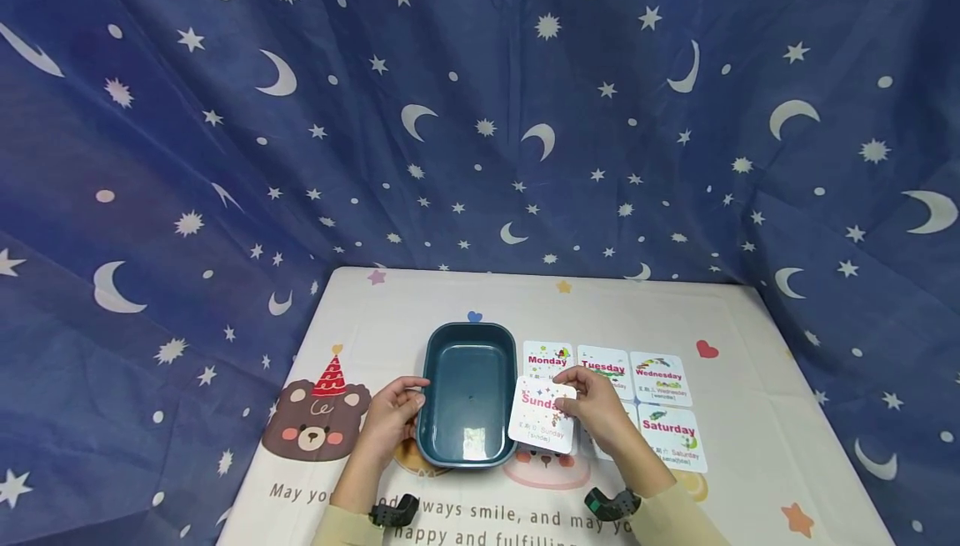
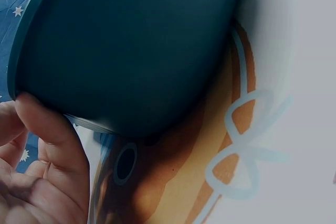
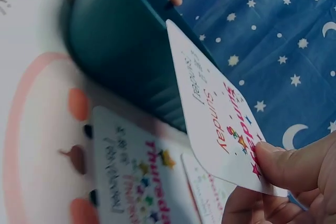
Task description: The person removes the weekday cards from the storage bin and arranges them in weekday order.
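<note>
A card reading Sunday [image 1: 542, 425] is pinched at its right edge between the thumb and fingers of my right hand [image 1: 600, 408]. It is raised and tilted beside the dark teal plastic bin [image 1: 470, 396], over the lower left card. My left hand [image 1: 393, 417] holds the bin's left rim, thumb against the outer wall [image 2: 121, 51]. The bin stands upright, with nothing showing inside. Below the raised card in the right wrist view lies the Thursday card [image 3: 128, 171], mostly covered in the head view.
Monday [image 1: 547, 354], Tuesday [image 1: 604, 363] and Wednesday [image 1: 658, 378] cards form the back row. The Saturday card [image 1: 671, 438] lies at front right; the card left of it is largely behind my right hand. A printed tablecloth [image 1: 750, 413] covers the table, and a starry curtain [image 1: 480, 112] hangs behind.
</note>
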The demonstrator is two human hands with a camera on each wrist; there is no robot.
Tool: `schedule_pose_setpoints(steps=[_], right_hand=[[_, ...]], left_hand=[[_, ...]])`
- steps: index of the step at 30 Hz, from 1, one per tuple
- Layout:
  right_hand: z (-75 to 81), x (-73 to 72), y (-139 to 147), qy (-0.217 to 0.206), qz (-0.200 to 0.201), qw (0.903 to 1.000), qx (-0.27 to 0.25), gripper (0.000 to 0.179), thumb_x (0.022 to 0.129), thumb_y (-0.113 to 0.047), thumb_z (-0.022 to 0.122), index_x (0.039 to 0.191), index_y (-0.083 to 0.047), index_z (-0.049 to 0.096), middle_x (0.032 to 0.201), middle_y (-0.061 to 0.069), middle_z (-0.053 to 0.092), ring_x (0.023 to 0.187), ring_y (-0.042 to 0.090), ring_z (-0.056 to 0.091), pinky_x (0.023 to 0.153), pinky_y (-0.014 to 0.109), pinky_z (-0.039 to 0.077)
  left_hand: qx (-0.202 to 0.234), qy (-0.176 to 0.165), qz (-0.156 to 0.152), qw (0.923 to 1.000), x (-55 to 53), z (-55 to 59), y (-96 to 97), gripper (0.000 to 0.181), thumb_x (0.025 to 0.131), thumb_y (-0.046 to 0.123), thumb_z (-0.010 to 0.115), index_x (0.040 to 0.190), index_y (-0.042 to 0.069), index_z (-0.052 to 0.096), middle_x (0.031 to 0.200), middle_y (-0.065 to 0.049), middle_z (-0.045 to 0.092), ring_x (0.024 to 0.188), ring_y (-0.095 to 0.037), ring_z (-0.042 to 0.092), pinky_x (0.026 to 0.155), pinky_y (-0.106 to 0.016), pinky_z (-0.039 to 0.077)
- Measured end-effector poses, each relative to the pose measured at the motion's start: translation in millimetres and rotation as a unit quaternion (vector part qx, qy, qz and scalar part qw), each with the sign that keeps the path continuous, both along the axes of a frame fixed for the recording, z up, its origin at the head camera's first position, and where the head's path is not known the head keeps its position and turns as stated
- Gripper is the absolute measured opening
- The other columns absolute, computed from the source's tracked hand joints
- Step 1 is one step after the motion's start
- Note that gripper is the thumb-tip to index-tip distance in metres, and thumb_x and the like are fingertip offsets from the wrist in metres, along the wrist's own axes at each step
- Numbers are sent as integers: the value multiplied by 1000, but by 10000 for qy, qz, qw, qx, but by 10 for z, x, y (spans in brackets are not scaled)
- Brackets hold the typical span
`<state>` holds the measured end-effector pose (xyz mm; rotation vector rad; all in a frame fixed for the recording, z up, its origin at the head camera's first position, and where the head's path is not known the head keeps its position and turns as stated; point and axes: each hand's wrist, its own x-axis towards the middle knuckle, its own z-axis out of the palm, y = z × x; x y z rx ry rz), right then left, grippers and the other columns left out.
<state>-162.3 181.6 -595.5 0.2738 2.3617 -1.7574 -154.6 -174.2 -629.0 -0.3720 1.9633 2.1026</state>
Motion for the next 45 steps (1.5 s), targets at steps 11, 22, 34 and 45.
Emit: schedule_pose_setpoints(steps=[11,22,34,45], right_hand=[[-126,196,142,-296,135,9991,-254,34,81,14,77,112,0,69,99,12,69,73,16,52,61,23,52],[-233,351,187,-286,287,9975,578,29,78,6,82,102,-8,74,92,5,72,77,18,51,67,26,39],[-231,425,88,-186,597,9918,1111,24,76,2,87,86,-11,70,78,1,62,61,13,45,57,26,39],[-224,467,32,-33,794,9834,1631,24,76,1,87,79,-12,67,70,0,61,63,15,55,53,24,43]], left_hand=[[-19,-10,-13,10000,13,0,-3,29,104,2,65,133,3,68,90,-7,66,63,-14,54,51,-25,49],[-40,-3,-62,10000,13,-19,-11,29,105,3,64,134,3,67,91,-7,66,64,-14,55,52,-25,49],[16,-37,3,10000,1,18,7,29,104,1,64,133,2,67,91,-8,67,63,-14,54,51,-24,49],[31,-51,49,10000,2,29,22,29,105,0,63,134,2,67,93,-8,67,63,-13,54,51,-24,48]])
